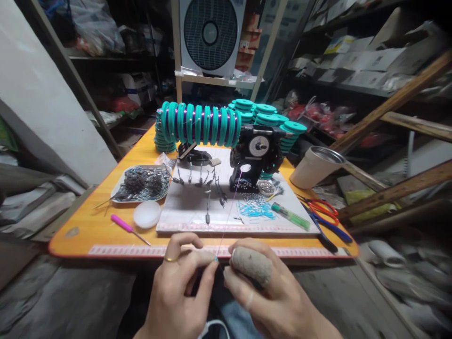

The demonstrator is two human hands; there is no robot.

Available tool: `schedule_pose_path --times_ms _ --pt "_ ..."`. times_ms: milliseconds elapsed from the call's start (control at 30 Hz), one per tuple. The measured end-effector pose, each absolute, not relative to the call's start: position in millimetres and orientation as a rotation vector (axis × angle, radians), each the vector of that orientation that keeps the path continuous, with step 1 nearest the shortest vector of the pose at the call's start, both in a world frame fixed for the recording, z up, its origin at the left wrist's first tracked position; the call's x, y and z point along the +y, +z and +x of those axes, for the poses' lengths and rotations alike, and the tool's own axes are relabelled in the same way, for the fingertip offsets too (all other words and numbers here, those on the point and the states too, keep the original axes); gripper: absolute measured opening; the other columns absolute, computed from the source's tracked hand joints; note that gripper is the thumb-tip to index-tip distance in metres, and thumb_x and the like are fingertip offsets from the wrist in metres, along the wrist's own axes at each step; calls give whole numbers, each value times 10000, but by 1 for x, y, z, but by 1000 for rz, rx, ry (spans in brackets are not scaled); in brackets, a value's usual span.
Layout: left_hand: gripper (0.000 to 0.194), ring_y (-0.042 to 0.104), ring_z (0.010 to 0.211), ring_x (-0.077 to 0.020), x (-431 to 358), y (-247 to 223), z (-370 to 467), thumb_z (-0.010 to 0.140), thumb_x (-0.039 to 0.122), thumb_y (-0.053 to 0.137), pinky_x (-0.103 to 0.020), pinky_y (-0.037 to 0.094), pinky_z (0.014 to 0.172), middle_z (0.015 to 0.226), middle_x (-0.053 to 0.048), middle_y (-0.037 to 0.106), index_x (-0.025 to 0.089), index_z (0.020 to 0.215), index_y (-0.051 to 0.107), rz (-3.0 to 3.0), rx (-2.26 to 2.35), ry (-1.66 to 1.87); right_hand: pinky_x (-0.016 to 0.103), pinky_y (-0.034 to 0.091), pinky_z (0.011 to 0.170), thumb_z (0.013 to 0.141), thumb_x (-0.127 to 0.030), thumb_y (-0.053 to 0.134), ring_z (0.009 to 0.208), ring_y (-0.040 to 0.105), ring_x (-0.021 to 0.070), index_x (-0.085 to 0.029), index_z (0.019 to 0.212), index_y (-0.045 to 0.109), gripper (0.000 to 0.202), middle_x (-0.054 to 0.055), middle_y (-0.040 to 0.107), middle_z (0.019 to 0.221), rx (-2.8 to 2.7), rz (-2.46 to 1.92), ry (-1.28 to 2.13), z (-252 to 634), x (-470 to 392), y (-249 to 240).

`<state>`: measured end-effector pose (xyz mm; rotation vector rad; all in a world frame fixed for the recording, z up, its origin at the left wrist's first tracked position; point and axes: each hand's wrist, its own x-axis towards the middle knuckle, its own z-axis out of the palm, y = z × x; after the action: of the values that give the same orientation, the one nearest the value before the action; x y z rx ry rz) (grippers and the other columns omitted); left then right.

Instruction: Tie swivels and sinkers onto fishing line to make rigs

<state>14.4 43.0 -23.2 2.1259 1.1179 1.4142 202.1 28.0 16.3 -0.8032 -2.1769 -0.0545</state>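
Observation:
At the table's front edge, my left hand [183,287], with a ring on one finger, pinches a thin purple line between thumb and forefinger. A tiny blue sleeve [216,259] shows at those fingertips. Close beside it, my right hand [275,296] has its fingers curled together; a grey cloth sleeve [253,266] covers one finger. The line's lower end appears to run into its fingertips. Upward, the purple line [231,214] stretches to a black winding device [252,160] on the white board [183,221]. Sinker rigs [207,217] hang from a row of teal spools [201,123].
Left on the orange table [77,226] are a tray of sinkers [144,181], a white lid [146,214] and a pink-handled pick [122,223]. Blue tubes [256,209], a green-labelled tube [291,216], pliers [326,226] and a white cup [314,167] stand right.

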Motion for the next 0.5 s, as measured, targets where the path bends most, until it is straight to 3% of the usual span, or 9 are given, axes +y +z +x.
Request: schedule_pose_path --times_ms 133,267,500 --pt "196 625 701 -87 43 -21 13 894 20 562 -223 536 658 1026 -52 482 155 1020 626 2391 1133 1540 281 574 832 1006 -141 485 961 648 168 -224 1090 629 186 65 651 1087 -2282 -860 231 200 47 24" --pt "208 626 722 -107 44 -22 14 883 8 592 -235 549 656 994 -52 508 137 1037 645 2470 1146 1595 266 555 728 974 -52 415 891 630 171 -214 1054 625 276 84 621 1057 -2373 -792 187 198 62 30" --pt "183 639 828 -148 48 -14 23 858 -28 617 -271 556 749 996 -86 574 82 998 661 2587 1054 1680 235 469 630 935 -53 478 718 522 121 -216 1038 602 229 73 546 1107 -2304 -970 342 190 77 42"
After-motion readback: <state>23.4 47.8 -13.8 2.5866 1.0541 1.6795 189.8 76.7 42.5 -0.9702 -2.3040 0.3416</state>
